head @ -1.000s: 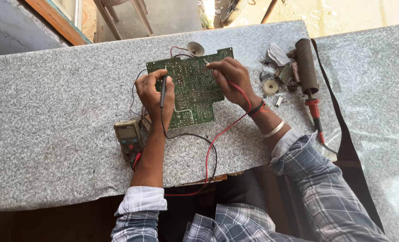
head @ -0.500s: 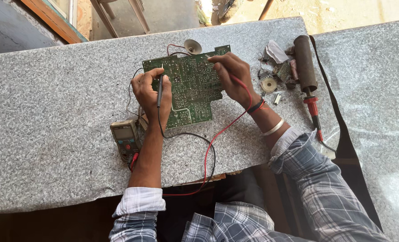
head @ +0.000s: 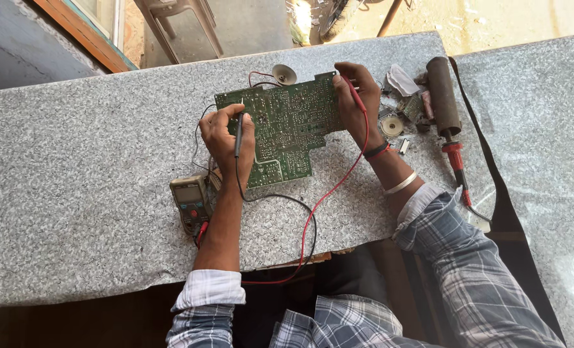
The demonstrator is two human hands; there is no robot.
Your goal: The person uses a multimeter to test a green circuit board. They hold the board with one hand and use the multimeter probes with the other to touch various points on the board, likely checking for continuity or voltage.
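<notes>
Lying flat at the upper centre of the frame, the green stepped-outline printed circuit board (head: 286, 132) rests on the speckled grey stone surface (head: 74, 174). The left hand (head: 226, 135) is at the board's left edge, fingers pinched around a black probe (head: 238, 134) whose tip meets the board. The right hand (head: 355, 96) covers the upper right corner, fingers pinched on a red probe (head: 355, 96). Black and red leads loop toward the lower centre and run back to a grey handheld multimeter (head: 189, 200) — just left of the left forearm. Right of the board lie small loose parts (head: 393, 125) and a dark cylindrical tool with a red neck (head: 443, 96) — near the right wrist.
</notes>
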